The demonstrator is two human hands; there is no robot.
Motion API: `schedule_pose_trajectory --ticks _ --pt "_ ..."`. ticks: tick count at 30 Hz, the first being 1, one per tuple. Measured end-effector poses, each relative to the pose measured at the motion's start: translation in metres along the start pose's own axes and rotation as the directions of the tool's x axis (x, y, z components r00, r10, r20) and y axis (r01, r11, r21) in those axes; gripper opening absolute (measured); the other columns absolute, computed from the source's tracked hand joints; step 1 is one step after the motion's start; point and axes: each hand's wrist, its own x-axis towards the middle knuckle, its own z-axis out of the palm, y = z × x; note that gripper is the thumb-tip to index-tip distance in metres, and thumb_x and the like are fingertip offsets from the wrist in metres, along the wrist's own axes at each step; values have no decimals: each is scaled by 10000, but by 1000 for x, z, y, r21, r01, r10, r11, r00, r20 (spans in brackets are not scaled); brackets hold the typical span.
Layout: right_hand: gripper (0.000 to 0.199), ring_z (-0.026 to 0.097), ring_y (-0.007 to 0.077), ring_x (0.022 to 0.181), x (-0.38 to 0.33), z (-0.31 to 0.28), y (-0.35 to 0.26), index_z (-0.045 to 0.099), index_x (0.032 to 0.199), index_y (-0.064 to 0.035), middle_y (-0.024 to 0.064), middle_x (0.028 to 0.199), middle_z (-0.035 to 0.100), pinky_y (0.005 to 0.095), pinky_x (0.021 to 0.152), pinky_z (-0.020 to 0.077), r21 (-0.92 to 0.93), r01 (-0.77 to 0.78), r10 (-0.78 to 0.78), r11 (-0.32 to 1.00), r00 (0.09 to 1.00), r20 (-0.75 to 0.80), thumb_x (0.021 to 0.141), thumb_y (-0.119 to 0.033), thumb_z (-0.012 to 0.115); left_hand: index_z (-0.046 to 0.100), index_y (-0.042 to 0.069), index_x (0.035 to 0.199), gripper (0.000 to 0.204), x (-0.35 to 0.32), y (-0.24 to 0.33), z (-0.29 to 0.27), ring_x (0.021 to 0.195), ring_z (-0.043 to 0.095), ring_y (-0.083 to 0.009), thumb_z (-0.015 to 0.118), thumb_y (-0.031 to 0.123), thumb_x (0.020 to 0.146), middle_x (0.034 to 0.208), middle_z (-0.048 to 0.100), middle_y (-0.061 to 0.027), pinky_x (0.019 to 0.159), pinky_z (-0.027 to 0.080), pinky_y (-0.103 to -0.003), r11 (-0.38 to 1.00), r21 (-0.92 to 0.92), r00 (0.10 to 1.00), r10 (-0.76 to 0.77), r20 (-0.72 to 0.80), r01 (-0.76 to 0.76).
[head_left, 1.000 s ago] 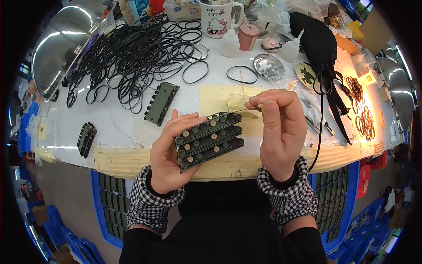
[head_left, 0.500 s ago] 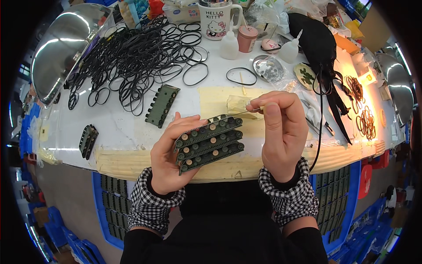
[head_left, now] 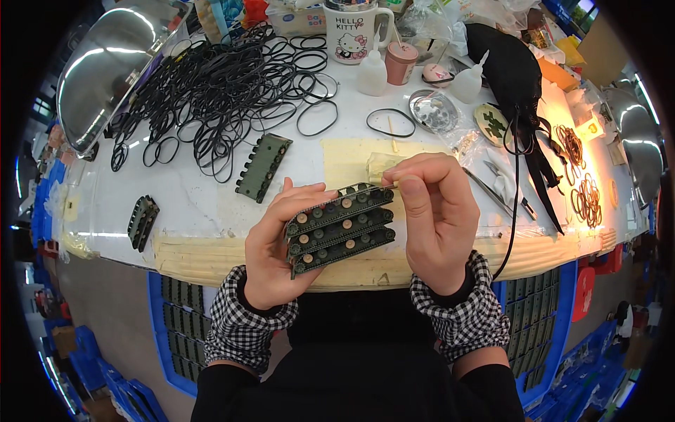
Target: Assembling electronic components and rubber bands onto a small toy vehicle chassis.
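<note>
At the far left corner of the desk point(head_left: 105, 211), a shiny metal dome point(head_left: 105, 77) is showing its curved face. Near the front left corner, a small green wheeled piece point(head_left: 143, 223) is lying by itself. Below the front edge, a left blue tray point(head_left: 156, 320) is holding rows of green parts. Along the far left portion of the desk, a tangled pile of black bands point(head_left: 204, 98) is spreading out. Just in front of it, a flat green block point(head_left: 262, 167) is lying at a slant.

The left hand point(head_left: 267, 243) is supporting a stack point(head_left: 342, 226) of three green wheeled pieces above the taped front edge point(head_left: 204, 257) of the desk. Its fingers are curling around the left end of the stack, and the wheel rows are facing the person. Toward the far edge, a white mug point(head_left: 351, 35), a squeeze bottle point(head_left: 371, 76) and a pink cup point(head_left: 401, 65) are standing close together. In front of them, a loose black band point(head_left: 390, 123) is lying flat.

The right hand point(head_left: 441, 221) is working at the upper right end of the stack. Its thumb and forefinger are pinching a thin tool point(head_left: 394, 185), mostly hidden; whether its tip is touching the stack is unclear. Farther right, tweezers point(head_left: 486, 190) are lying beside the hand, a black bag point(head_left: 503, 67) is slumping, and brown bands point(head_left: 585, 200) are resting near the right edge.
</note>
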Motion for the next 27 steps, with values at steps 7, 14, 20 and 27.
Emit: schedule_pose_trajectory --ticks 7,14,20,27 --pt "39 610 174 784 5 -15 3 592 917 21 93 877 629 277 722 494 -165 47 -68 985 990 -124 927 -7 617 567 37 1226 531 -2 -5 -1 1283 506 -300 745 46 725 1262 629 -110 1187 109 -530 1000 4 1000 -5 -3 5" --pt "103 574 283 790 14 -32 10 612 862 -33 90 856 615 366 687 466 -794 280 -286 540 948 140 810 -15 700 552 27 1234 549 -3 -7 1 1280 505 -302 722 36 712 1261 624 -116 1191 84 -529 1000 -22 999 -5 -46 4" --pt "91 597 266 807 7 -26 -4 615 880 -17 90 865 635 348 713 477 -665 277 -351 693 936 24 832 -3 691 548 20 1233 564 -4 -9 0 1280 504 -306 713 17 694 1264 621 -121 1191 82 -527 999 -41 999 -5 -41 3" --pt "45 649 235 874 -8 -3 -5 603 937 22 140 940 663 309 793 511 -26 45 -44 999 999 7 903 12 631 544 5 1211 552 -1 -5 -2 1261 535 -305 780 73 716 1234 628 -150 1170 196 -558 998 60 1000 -2 -22 4"
